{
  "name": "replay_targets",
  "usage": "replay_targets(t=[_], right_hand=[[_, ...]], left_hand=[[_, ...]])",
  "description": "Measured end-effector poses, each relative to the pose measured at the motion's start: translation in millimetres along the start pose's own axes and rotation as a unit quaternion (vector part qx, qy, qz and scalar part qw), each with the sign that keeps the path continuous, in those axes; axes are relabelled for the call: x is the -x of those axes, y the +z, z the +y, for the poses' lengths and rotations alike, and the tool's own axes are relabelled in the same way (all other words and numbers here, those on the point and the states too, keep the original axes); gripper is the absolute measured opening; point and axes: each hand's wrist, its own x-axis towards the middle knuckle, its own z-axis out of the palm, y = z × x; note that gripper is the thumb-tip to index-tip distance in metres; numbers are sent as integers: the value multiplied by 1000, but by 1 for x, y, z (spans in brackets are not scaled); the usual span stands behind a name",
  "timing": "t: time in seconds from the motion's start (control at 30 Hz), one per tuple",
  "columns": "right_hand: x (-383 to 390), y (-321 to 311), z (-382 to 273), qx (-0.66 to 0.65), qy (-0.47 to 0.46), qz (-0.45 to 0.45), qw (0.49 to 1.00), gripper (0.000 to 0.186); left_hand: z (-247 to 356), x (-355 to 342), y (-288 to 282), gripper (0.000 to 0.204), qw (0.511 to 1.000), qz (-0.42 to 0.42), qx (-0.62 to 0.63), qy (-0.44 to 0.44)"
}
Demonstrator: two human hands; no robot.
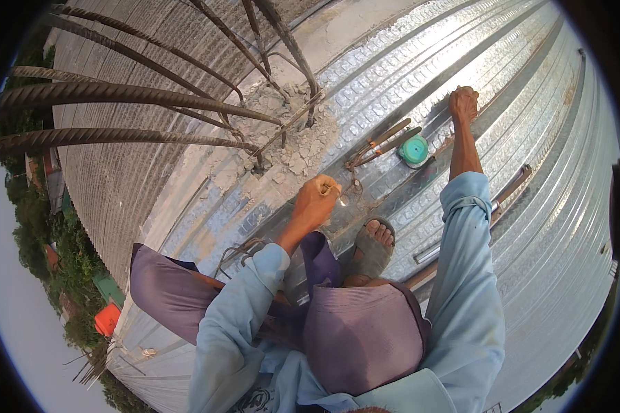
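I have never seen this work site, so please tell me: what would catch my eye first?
Thick ribbed rusty steel bars sweep across the upper left, rising from broken grey concrete. The squatting person's left hand holds a small shiny item over the corrugated silver metal deck; the right hand presses on it far ahead, near a round teal tape measure.

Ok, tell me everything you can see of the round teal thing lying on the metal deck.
The round teal thing looks like a small disc-shaped case, plastic by its sheen, with a paler face turned up. It lies flat in a trough of the corrugated metal deck, just right of the long-handled pincers and close to the rusty bar. It sits apart from the right hand and from the left hand. Its markings are too small to make out.
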Motion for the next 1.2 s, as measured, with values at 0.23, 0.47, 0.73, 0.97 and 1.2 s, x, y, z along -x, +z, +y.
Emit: replay_targets(t=[0.23, 0.47, 0.73, 0.97, 1.2], right_hand=[[108, -177, -83, -151, -405, 92, 897, 12], [278, -219, -165, -250, -382, -33, 889, 25], [343, -209, -186, -401, -136, -355, 833, 32], [373, -195, -185, -565, -163, -384, 712, 21], [336, -214, -167, -396, -199, -414, 795, 36]], left_hand=[[88, -20, -19, 62, 989, -42, 38, 138], [128, -32, -25, 25, 957, 68, 92, 268], [138, 37, -71, 25, 934, -65, 335, 107], [96, 35, -115, 23, 964, -37, 163, 206], [118, 34, -96, 35, 889, -117, 434, 83]])
